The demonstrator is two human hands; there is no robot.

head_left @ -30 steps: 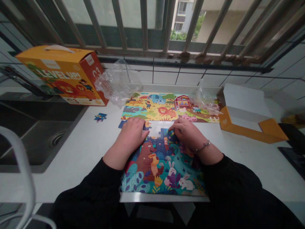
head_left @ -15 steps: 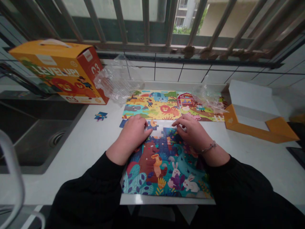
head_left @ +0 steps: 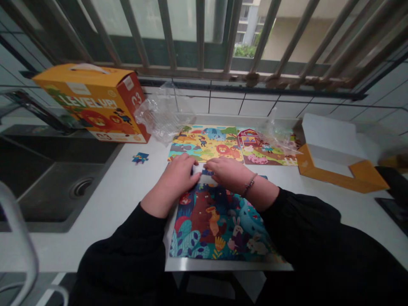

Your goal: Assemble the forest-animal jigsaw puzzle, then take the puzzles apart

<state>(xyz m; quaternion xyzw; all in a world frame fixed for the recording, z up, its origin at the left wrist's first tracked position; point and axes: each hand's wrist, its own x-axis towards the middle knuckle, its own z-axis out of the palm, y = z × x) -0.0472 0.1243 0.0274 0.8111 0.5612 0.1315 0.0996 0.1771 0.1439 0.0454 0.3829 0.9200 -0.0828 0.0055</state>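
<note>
A mostly joined jigsaw puzzle (head_left: 204, 231) with a bear, rabbits and dark blue night scenery lies before me. At its upper left my left hand (head_left: 177, 176) rests with thumb and fingers apart; a bit of blue shows beneath them, and its palm hides what else is there. Just beyond the puzzle's top edge, my right hand (head_left: 228, 172) has its thumb and fingertips on a small dark blue puzzle piece (head_left: 208, 172). My right forearm covers the puzzle's upper right. Another loose piece, blue and yellow (head_left: 140, 158), lies off to the left on the counter.
Behind the hands lie a yellow safari picture (head_left: 207, 144) and a farm picture (head_left: 267, 148). Clear plastic wrap (head_left: 165, 114) sits beside an orange box (head_left: 95, 110). A sink (head_left: 57, 182) is at left, an opened orange-and-white box (head_left: 338, 165) at right.
My right hand has moved left, from the puzzle's upper right to the small piece close to my left hand. The left hand stays nearly in place. The view has shifted slightly.
</note>
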